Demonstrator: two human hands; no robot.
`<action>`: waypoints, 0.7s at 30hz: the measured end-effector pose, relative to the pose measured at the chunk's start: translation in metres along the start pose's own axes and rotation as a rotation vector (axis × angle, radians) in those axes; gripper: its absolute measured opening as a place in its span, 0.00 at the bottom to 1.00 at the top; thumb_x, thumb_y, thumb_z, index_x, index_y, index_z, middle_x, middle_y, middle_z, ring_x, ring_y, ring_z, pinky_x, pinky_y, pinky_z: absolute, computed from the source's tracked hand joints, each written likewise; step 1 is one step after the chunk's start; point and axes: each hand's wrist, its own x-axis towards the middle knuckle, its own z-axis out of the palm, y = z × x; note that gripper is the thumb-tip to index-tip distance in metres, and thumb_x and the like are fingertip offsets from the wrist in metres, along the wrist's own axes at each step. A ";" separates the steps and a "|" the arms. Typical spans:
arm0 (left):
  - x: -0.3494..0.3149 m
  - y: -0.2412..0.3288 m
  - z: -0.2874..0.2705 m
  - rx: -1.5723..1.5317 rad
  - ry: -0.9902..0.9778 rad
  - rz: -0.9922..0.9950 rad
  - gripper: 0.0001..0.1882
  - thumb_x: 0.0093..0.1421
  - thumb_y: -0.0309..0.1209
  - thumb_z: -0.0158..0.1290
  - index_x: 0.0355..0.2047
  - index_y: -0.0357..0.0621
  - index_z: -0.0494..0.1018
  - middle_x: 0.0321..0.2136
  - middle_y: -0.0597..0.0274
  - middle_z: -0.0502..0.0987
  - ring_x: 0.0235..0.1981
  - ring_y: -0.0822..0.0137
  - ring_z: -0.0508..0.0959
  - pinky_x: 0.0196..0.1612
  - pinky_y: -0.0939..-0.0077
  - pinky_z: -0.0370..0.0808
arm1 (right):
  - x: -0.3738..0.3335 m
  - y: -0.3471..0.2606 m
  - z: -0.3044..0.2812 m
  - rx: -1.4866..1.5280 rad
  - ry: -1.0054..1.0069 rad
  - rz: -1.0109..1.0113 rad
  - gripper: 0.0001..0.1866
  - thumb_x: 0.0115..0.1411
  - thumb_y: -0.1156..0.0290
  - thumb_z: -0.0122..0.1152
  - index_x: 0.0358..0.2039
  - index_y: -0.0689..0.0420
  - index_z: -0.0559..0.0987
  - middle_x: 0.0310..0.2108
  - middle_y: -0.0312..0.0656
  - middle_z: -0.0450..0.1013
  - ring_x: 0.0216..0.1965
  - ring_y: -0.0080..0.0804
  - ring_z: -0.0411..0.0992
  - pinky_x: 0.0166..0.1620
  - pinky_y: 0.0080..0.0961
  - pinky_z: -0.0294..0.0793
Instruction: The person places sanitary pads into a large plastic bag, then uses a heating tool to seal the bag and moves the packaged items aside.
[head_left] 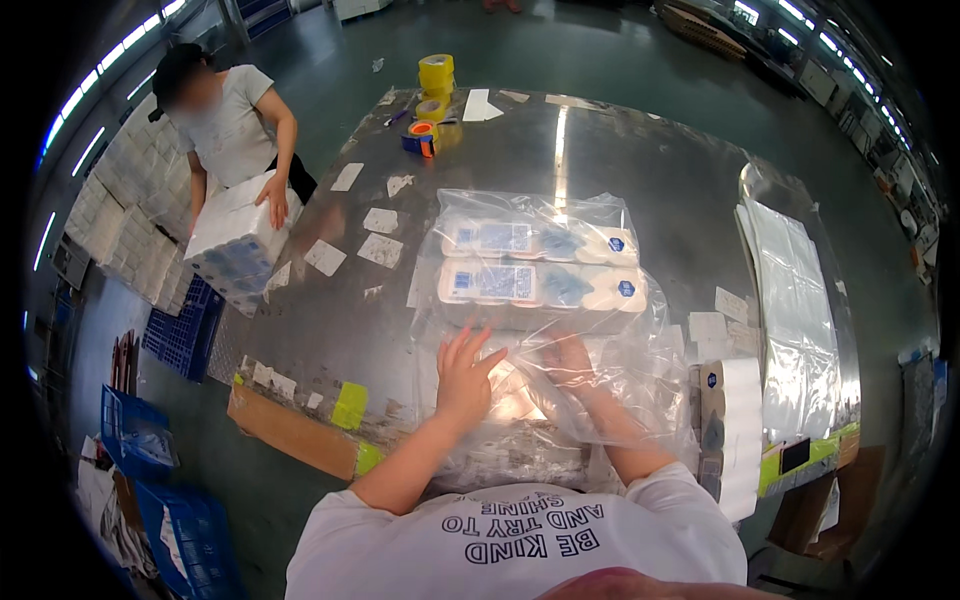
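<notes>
Two long wrapped packs of white paper rolls (pixel 590 287) lie side by side in a large clear plastic bag (pixel 625 215) on the metal-topped table. My left hand (pixel 465 378) is at the near side of the packs, touching the film with its fingers spread. Clear film covers my right hand (pixel 568 360) and forearm, which reach into the bag's near part. That hand's fingers look stretched out toward the packs, with nothing seen in them. Loose, crumpled film spreads between both hands and the near table edge.
More roll packs (pixel 738 425) stand at the right near edge, beside a stack of flat clear bags (pixel 795 310). Yellow tape rolls (pixel 436 72) and a tape dispenser (pixel 421 140) sit at the far left. A co-worker (pixel 235 130) holds a white bundle (pixel 240 225) at the table's left.
</notes>
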 end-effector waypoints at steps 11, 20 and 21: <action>-0.063 0.059 0.038 -0.077 -0.270 -0.059 0.47 0.46 0.40 0.63 0.65 0.48 0.54 0.54 0.48 0.64 0.55 0.49 0.64 0.56 0.56 0.62 | 0.004 -0.010 0.060 0.254 -0.145 0.001 0.30 0.53 0.71 0.61 0.58 0.57 0.66 0.58 0.53 0.60 0.57 0.45 0.62 0.58 0.35 0.64; -0.080 0.053 0.041 -0.053 -0.193 0.024 0.17 0.48 0.27 0.53 0.41 0.48 0.76 0.29 0.53 0.74 0.37 0.53 0.74 0.41 0.58 0.69 | -0.159 -0.070 -0.081 0.181 -0.614 0.460 0.21 0.59 0.61 0.55 0.50 0.56 0.76 0.41 0.49 0.77 0.45 0.42 0.74 0.48 0.32 0.72; -0.077 0.049 0.033 -0.079 -0.169 0.004 0.15 0.48 0.26 0.54 0.38 0.47 0.76 0.30 0.53 0.74 0.37 0.53 0.73 0.42 0.59 0.69 | -0.181 -0.046 -0.102 0.217 -0.540 0.351 0.21 0.58 0.61 0.55 0.50 0.55 0.76 0.42 0.49 0.77 0.44 0.43 0.75 0.48 0.32 0.72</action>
